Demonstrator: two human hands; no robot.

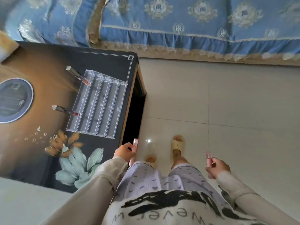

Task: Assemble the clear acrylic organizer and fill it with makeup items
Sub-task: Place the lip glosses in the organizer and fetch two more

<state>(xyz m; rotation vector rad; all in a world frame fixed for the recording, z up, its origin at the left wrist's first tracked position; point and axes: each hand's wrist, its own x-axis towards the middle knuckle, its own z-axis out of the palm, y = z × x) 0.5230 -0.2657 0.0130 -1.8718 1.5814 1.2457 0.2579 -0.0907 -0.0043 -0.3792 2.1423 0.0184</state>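
two tubes [135, 143] [208, 156]: left hand [125, 151], right hand [218, 168]

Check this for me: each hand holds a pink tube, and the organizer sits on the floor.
Not the floor: the head view shows the organizer sitting on the table. The rest holds: the left hand holds a pink tube, the right hand a second pink tube.

a dark flower-painted table [48, 62] stands on pale floor tiles [227, 103], a round blue dish [15, 100] on it. behind, a blue patterned sofa cover [194, 21] with lace trim. beige slippers [177, 146] on the tiles.
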